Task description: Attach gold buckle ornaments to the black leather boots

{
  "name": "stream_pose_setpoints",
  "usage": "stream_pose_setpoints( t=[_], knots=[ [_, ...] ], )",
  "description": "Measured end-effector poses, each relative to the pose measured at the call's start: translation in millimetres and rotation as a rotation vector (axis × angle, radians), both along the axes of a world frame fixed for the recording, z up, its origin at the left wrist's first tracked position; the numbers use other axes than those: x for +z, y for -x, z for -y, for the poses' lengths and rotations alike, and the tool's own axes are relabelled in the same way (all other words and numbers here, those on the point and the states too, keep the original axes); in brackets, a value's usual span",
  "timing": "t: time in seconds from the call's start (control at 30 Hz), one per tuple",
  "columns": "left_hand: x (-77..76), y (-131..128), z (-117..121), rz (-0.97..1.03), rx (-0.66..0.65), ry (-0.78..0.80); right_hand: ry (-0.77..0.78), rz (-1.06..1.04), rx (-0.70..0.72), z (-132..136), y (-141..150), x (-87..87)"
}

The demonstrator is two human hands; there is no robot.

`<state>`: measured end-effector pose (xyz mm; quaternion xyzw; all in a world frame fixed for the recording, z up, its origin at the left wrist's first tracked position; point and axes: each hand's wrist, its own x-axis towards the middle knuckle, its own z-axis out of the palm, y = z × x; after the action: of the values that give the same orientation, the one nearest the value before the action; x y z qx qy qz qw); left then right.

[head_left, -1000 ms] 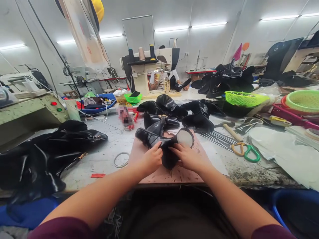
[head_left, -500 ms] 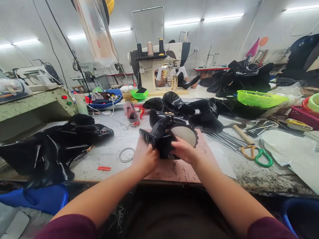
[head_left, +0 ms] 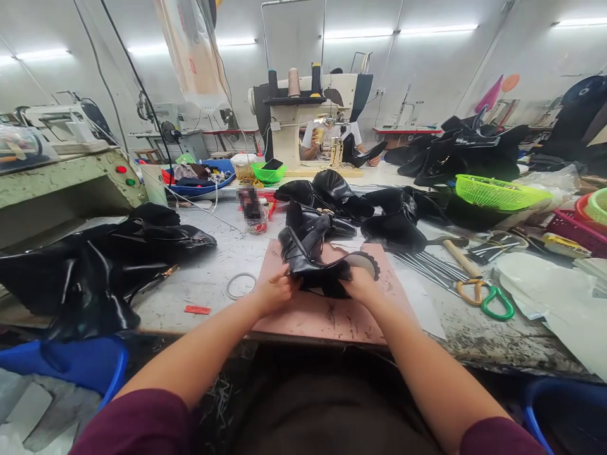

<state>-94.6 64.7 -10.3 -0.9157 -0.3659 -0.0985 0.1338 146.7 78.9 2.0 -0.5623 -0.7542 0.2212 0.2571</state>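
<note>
A glossy black leather boot upper [head_left: 315, 260] is spread between my hands, its opening and folded edges turned up. My left hand [head_left: 275, 289] grips its lower left edge with the fingers closed. At the right end, my right hand [head_left: 361, 284] is closed on the same upper, and its fingertips are hidden by the leather. Below lies a pink cutting board [head_left: 327, 322]. Behind my right hand, a round grey piece with a scalloped black rim [head_left: 370, 262] is partly covered.
More black boot uppers [head_left: 398, 224] lie behind the board, and a pile [head_left: 104, 265] sits left. At right are a wooden-handled hammer [head_left: 462, 256], scissors [head_left: 497, 301] and a green basket [head_left: 502, 193]. Beyond stands a sewing machine [head_left: 284, 136], with a person [head_left: 310, 142] behind it.
The boot upper has been turned and opened out wider, so its long edge now faces me. My right hand has moved slightly right and down; my left hand has shifted slightly left.
</note>
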Motion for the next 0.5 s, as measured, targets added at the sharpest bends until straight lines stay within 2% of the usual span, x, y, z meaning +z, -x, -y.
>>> stream_pose_setpoints(
  t=[0.07, 0.17, 0.4, 0.5],
  knots=[
    [4.8, 4.4, 0.4, -0.095, -0.041, 0.001, 0.004, 0.035, 0.006, -2.9, -2.5, 1.2],
    [6.9, 1.2, 5.0, -0.195, -0.031, -0.010, 0.005, 0.089, -0.015, 0.3, -1.0, 0.2],
    [-11.9, -38.0, 22.2, -0.282, 0.069, 0.012, -0.030, 0.156, -0.070, 16.6, 8.5, -9.8],
    [-11.9, -53.7, 19.6, -0.251, 0.105, 0.036, -0.032, 0.157, -0.072, 17.9, 9.0, -11.4]
  ],
)
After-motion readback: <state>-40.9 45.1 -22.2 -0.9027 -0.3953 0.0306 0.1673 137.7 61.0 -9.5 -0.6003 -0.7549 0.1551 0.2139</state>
